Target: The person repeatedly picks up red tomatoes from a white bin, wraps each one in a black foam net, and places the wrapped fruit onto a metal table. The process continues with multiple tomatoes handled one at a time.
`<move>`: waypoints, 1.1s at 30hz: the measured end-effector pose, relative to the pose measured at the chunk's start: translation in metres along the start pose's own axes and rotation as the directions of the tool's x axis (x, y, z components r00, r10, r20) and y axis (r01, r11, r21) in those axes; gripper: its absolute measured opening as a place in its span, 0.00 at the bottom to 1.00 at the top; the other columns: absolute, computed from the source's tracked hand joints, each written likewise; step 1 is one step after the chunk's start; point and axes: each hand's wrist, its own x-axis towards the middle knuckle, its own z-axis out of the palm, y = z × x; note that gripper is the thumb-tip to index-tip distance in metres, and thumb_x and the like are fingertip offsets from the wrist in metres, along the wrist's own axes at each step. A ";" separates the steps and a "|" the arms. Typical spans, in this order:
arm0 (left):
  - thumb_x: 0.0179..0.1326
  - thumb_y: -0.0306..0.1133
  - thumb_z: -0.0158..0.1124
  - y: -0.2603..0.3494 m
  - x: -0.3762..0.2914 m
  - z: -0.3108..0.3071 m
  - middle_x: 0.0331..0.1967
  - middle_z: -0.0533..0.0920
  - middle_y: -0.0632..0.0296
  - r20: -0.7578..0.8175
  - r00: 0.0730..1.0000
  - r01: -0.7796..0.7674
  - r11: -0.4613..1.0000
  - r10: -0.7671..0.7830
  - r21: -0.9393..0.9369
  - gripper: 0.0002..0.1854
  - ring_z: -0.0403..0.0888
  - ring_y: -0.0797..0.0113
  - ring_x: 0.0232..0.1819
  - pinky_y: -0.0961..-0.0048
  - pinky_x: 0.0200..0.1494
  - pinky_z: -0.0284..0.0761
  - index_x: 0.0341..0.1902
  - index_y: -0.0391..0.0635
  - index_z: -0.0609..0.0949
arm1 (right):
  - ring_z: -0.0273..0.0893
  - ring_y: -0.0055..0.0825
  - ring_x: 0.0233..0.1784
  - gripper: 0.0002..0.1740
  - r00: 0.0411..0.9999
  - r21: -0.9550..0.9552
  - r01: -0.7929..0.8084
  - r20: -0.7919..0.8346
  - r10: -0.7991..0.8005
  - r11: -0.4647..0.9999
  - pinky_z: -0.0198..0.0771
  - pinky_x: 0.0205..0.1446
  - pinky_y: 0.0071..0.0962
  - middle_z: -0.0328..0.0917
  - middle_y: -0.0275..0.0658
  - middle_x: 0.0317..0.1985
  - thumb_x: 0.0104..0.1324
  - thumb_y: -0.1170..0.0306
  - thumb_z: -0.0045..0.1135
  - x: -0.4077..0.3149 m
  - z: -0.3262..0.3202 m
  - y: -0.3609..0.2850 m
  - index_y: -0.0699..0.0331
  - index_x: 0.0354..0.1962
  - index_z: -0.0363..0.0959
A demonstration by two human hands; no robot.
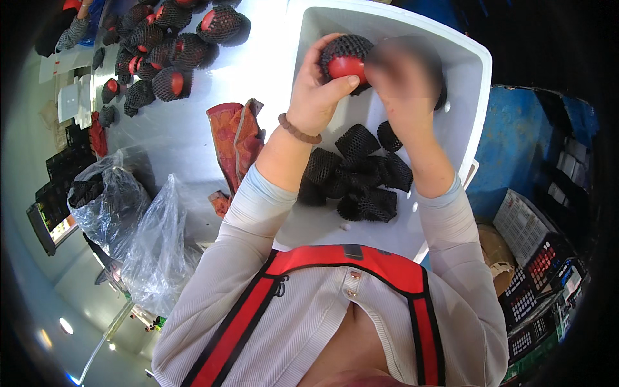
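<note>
A red round fruit (pixel 346 66), partly covered by a black foam net sleeve (pixel 349 44), is in my left hand (pixel 319 89), thumb across its near side. My right hand (pixel 406 77) is at the fruit's right side. Its fingers are blurred, so their grip cannot be made out. Both hands are over a white plastic tub (pixel 309 232). Several loose black foam net sleeves (pixel 358 142) lie in a heap inside it, below my hands. Something dark shows behind my right hand, mostly hidden.
Several net-wrapped red fruits (pixel 169 83) rest on the metal table (pixel 169 130) at the upper left. Red-orange fabric (pixel 232 140) lies left of the tub. Clear plastic bags (pixel 157 242) sit at the table's near edge. Crates (pixel 524 227) stand to the right.
</note>
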 end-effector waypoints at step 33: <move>0.74 0.44 0.42 -0.008 0.004 -0.014 0.54 0.78 0.55 -0.173 0.958 0.222 0.974 -0.226 -0.047 0.23 0.76 0.61 0.56 0.62 0.60 0.72 0.60 0.39 0.72 | 0.70 0.25 0.59 0.42 0.905 0.278 -0.334 0.361 0.224 0.901 0.66 0.64 0.28 0.70 0.40 0.58 0.56 0.64 0.73 0.000 -0.010 -0.002 0.64 0.65 0.62</move>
